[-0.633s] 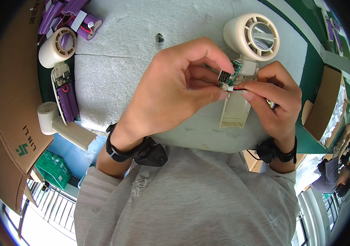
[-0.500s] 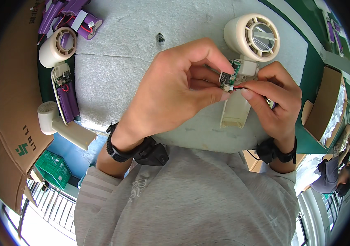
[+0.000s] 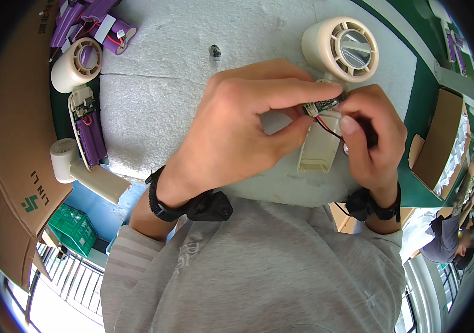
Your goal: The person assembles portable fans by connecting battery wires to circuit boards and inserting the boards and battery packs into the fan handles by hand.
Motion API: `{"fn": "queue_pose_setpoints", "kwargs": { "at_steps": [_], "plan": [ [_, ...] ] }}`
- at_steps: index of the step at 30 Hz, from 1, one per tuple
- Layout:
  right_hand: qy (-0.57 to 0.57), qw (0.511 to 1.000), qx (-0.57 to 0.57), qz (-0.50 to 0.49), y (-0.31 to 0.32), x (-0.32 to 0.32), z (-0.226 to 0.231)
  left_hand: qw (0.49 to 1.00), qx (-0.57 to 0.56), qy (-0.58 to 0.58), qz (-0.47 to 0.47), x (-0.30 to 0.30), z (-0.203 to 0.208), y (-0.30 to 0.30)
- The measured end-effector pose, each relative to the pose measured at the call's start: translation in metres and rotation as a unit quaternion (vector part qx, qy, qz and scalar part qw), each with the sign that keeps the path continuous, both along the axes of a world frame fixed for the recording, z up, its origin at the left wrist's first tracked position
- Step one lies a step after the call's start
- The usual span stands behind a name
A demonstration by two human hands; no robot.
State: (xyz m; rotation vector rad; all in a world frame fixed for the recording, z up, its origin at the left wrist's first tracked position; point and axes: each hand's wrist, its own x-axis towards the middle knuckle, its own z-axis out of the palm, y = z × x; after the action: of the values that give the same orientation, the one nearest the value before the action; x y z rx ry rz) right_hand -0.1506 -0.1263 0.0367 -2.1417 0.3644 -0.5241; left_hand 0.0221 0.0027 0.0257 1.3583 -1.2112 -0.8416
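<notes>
Circuit board (image 3: 325, 105) held over cream handle (image 3: 317, 151), near round fan head (image 3: 321, 50); left hand (image 3: 239, 116) pinches it between thumb and forefinger. Red and black wires (image 3: 323, 123) lead toward right hand (image 3: 384, 136), fingers curled; its grip cannot be told.

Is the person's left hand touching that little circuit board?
Touching. The head view shows the left hand pinching the circuit board between thumb and forefinger.

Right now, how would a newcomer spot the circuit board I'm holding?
On the pale foam sheet, find the round cream fan head at upper right. Just below it, at your left hand, is the small green circuit board. Unlike the other board in the far-left casing, it is held between thumb and fingers.
</notes>
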Motion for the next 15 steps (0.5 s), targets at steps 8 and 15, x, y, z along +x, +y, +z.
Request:
{"fn": "queue_pose_setpoints", "kwargs": {
  "at_steps": [8, 15],
  "plan": [
    [0.011, 0.999, -0.018, -0.026, 0.0056, -0.0020, -0.0034, 0.999, 0.027, -0.009, 0.024, -0.0064, 0.0029, 0.0004],
    [0.007, 0.996, -0.053, -0.072, 0.0081, 0.0003, -0.0010, 0.999, -0.001, -0.018, 0.048, -0.0060, -0.0023, -0.0001]
  ]
}}
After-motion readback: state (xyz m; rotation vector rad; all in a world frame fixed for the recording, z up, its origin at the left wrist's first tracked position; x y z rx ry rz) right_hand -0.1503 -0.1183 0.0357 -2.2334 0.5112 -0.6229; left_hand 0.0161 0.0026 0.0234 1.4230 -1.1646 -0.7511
